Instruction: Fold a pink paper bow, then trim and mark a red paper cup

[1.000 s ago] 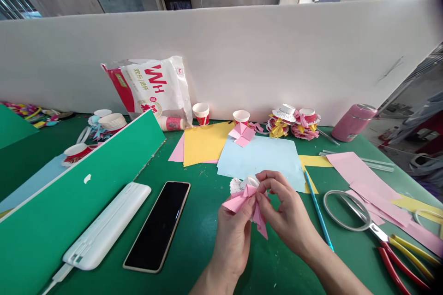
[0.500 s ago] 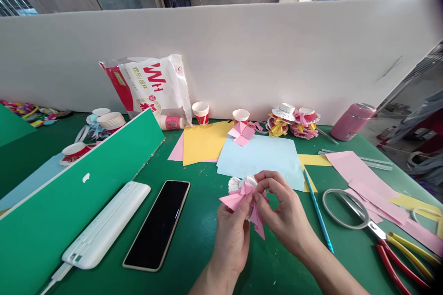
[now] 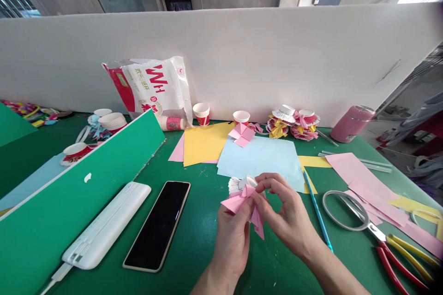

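A pink folded paper bow [image 3: 238, 198] sits against a small paper cup with a white frilled rim [image 3: 236, 184], above the near middle of the table. My left hand [image 3: 232, 235] is closed around the cup from below, its thumb pressing on the bow. From the other side, my right hand [image 3: 282, 207] pinches the bow near its knot with thumb and fingertips. Pink tails of the bow hang down between the hands. Most of the cup is hidden behind the bow and my fingers. Beyond them lie light blue paper sheets [image 3: 263, 156] with a folded pink paper piece [image 3: 242, 134] at their edge.
A black phone [image 3: 157, 226] and white power bank [image 3: 107, 226] lie left, beside a green divider [image 3: 86, 184]. Right are a blue pencil [image 3: 318, 212], scissors [image 3: 377, 230], a tape roll [image 3: 346, 210] and pink strips [image 3: 374, 193]. Decorated cups [image 3: 305, 124] and a pink thermos [image 3: 352, 124] stand behind.
The view has shifted very slightly. Both hands stay in nearly the same place on the bow and cup, with only a small movement of the right fingers.
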`<state>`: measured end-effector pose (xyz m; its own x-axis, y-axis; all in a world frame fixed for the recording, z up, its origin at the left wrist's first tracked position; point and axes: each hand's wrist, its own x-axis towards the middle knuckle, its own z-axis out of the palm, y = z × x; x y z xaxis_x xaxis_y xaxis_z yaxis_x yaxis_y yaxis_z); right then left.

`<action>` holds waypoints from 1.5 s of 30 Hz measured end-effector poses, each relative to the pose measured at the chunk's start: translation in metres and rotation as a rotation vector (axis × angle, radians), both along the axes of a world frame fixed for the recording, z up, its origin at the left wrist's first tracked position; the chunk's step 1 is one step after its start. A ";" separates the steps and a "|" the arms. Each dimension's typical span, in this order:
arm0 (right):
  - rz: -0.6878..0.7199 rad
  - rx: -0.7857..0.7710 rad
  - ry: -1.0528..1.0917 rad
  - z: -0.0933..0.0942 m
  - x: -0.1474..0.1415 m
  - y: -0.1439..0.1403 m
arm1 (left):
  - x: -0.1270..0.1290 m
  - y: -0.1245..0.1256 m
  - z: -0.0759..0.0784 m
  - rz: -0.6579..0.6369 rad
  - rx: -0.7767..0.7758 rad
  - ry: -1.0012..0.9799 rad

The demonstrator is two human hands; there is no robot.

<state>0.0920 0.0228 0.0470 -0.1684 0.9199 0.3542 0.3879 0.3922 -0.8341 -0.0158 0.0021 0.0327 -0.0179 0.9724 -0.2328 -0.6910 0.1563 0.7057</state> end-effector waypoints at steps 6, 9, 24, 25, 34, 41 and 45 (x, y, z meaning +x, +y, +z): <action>0.015 -0.040 0.001 0.000 -0.002 0.001 | -0.001 -0.002 0.000 -0.015 0.033 0.011; 0.008 -0.034 0.001 0.000 -0.002 0.000 | -0.001 -0.003 0.000 -0.023 0.039 0.001; 0.022 0.005 0.040 -0.007 -0.003 0.000 | -0.002 -0.001 -0.001 0.031 -0.025 -0.050; 0.032 -0.012 0.058 -0.006 -0.002 0.000 | -0.002 0.000 -0.002 0.042 -0.040 -0.055; 0.046 -0.075 0.036 -0.003 0.001 0.000 | -0.001 -0.002 -0.005 0.023 -0.029 -0.048; 0.021 -0.073 0.026 -0.004 -0.003 0.001 | -0.001 -0.002 -0.002 0.023 -0.032 -0.024; 0.009 -0.058 0.026 -0.006 -0.004 0.000 | -0.001 -0.001 -0.002 0.027 -0.037 -0.037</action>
